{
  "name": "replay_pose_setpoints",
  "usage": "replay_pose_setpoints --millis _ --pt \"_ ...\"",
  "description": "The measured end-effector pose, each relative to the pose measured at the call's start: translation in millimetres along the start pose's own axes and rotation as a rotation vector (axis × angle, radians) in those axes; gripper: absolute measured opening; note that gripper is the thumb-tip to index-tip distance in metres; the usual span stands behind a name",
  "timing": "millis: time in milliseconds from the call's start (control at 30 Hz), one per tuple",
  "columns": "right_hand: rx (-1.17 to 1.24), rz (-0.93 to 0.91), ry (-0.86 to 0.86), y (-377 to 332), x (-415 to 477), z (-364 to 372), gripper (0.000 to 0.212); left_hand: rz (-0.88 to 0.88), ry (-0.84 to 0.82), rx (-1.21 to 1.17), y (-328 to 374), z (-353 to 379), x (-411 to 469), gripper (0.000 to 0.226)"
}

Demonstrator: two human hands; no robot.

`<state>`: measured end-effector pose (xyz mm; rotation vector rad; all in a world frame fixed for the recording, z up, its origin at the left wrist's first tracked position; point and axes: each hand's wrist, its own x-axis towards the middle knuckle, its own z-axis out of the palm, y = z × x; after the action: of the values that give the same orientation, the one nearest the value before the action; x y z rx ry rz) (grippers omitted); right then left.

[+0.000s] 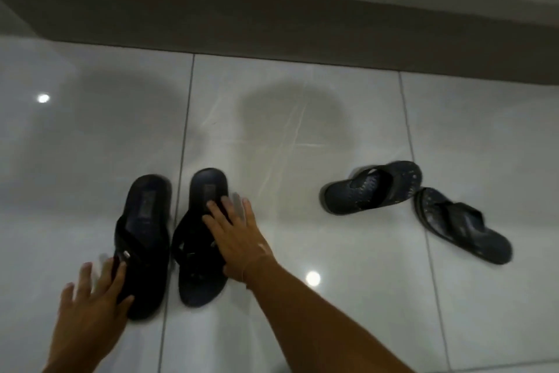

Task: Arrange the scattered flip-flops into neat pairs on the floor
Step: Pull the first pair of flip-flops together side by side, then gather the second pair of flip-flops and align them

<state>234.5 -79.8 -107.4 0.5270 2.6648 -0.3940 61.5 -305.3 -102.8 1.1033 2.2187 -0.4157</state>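
Resting flat on paired flip-flops [172,239], both hands [239,239].

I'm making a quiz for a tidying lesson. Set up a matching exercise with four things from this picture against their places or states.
Things:
1. left hand
2. right hand
3. far-right flip-flop
4. bright light spot

Places or states:
A. lies at an angle, apart from the neat pair
B. fingers spread on the right sandal of the side-by-side pair
C. reflected on the floor tile beside the right forearm
D. at the outer edge of the leftmost sandal

Pairs: 1-D, 2-B, 3-A, 4-C
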Motion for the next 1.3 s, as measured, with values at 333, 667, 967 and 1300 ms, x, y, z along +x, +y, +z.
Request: replay_pose_setpoints --millis 333,667,967,1300 --pt "0.258 0.704 -0.01 150 -289 -10 0.09 0.325 0.147 0.105 172 -113 -36 0.059" --pt "0.644 1.184 0.203 360 -305 26 0.065 0.707 0.213 0.274 411 -104 92 0.075" --pt "0.719 1.197 0.222 351 -302 76 0.068 0.701 0.244 0.224 413 -61 113 0.07" --pt "1.634 1.622 0.436 266 -213 39 0.063 0.58 0.224 0.179 395 -1 43 0.067"
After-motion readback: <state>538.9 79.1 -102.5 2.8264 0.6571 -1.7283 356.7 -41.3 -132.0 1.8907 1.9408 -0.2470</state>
